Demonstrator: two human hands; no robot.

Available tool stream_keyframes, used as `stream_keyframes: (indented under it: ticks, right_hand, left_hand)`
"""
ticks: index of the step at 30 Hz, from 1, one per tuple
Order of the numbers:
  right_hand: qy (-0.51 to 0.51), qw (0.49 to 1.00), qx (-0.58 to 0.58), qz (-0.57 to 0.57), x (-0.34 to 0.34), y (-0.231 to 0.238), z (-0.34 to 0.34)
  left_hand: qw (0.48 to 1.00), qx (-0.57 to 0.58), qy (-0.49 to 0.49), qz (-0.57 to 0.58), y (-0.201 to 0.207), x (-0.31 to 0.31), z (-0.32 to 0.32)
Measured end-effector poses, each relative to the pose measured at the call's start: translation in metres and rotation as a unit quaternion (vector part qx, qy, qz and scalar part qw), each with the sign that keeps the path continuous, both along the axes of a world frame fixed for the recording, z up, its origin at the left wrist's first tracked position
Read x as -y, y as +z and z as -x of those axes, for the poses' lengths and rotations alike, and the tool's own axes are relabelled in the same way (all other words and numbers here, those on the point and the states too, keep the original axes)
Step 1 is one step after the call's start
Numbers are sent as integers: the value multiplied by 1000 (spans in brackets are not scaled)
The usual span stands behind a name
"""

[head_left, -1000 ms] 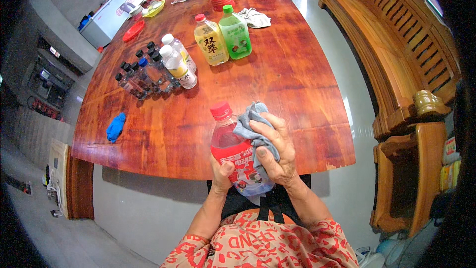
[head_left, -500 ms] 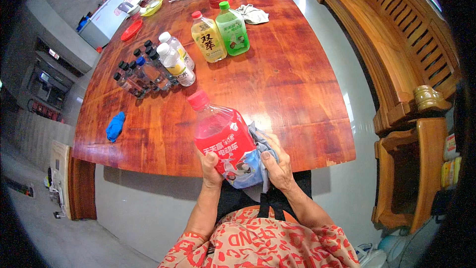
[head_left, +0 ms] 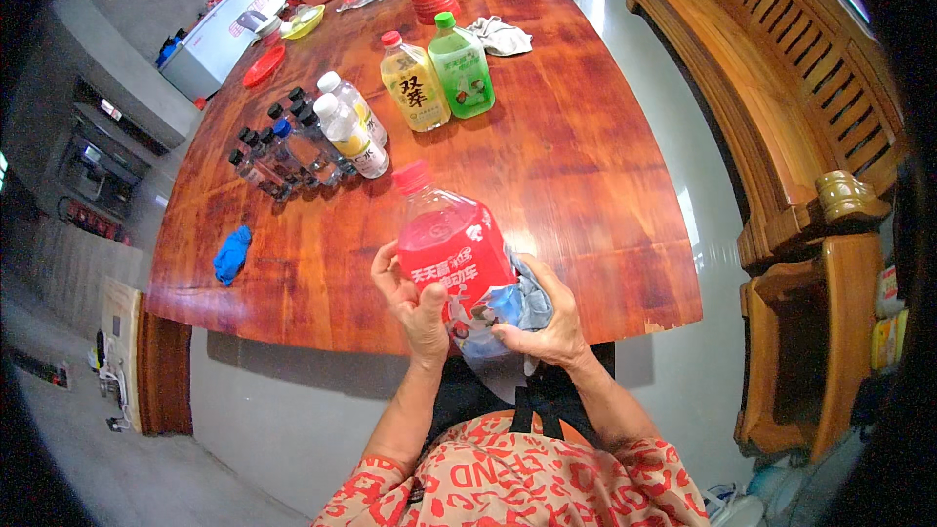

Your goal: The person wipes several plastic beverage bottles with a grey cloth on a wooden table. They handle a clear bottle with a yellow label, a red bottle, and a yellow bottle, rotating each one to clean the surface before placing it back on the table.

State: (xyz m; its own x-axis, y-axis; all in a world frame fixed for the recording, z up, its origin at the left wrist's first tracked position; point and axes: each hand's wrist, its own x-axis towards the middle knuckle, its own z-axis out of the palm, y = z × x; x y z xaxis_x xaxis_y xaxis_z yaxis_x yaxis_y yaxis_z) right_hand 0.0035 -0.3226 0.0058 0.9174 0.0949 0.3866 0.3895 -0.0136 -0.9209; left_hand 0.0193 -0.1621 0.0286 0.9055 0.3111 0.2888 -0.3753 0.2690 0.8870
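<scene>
Above the table's near edge, a large bottle of red drink (head_left: 451,246) with a red cap and printed label is tilted between my hands. My left hand (head_left: 418,320) holds its left side, the thumb across the label and some fingers lifted off. In my right hand (head_left: 554,320) is a grey-blue cloth (head_left: 532,301), pressed against the bottle's lower right side; the thumb lies over the label. The bottle's underside and the fingers behind the cloth are hidden.
On the wooden table (head_left: 586,224) stand a yellow drink bottle (head_left: 415,88), a green one (head_left: 464,68), two white-capped bottles (head_left: 351,137) and several dark-capped bottles (head_left: 303,151). A blue crumpled cloth (head_left: 231,255) lies left. A wooden bench (head_left: 742,117) stands right.
The bottle has turned and shifted slightly right and up. My left hand has moved higher, with its fingers spreading. My right hand and the cloth have shifted a little around the bottle's side.
</scene>
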Motion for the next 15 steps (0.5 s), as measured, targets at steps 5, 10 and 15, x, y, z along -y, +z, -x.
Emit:
stream_keyframes:
  ticks: [5, 10, 15]
  right_hand:
    - [-211, 931, 217, 206, -19, -2, 3]
    - [-189, 930, 238, 208, -20, 2, 10]
    - [-83, 964, 213, 138, -9, 25, 1]
  left_hand:
    - [999, -35, 6, -12, -6, 7, 14]
    - [997, -76, 24, -16, -5, 10, 16]
    - [996, -67, -62, -14, -14, 2, 20]
